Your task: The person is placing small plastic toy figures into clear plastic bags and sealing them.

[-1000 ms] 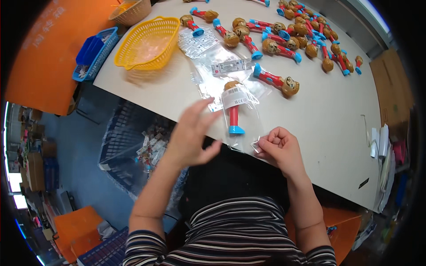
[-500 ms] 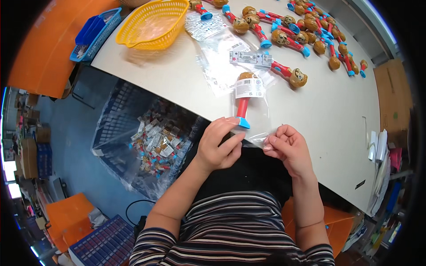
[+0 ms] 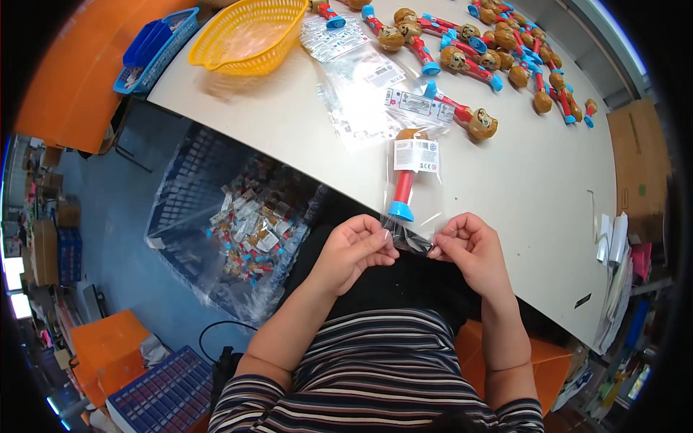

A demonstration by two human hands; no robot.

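At the table's near edge, a clear plastic bag point(image 3: 432, 193) is stretched between my two hands. Inside it lies a toy figure point(image 3: 404, 189) with a red stem, a blue foot and a brown head partly covered by a white printed label point(image 3: 416, 155). My left hand point(image 3: 358, 252) pinches one corner of the bag's near end. The other corner is pinched by my right hand point(image 3: 466, 250). Just beyond the bag rest a stack of flat clear bags point(image 3: 361, 76) and another brown-headed figure point(image 3: 482, 124), partly under a printed bag.
Several loose figures point(image 3: 520, 76) spread over the far right of the table point(image 3: 548, 216). A yellow basket point(image 3: 253, 58) stands far left, beside a blue tray point(image 3: 159, 54). Below the table edge, a lined blue crate point(image 3: 191, 195) holds many bagged figures. A cardboard box point(image 3: 639, 173) stands at right.
My left hand has moved from the figure's blue foot down to the bag's near corner. The bagged figure has shifted slightly toward me and right.
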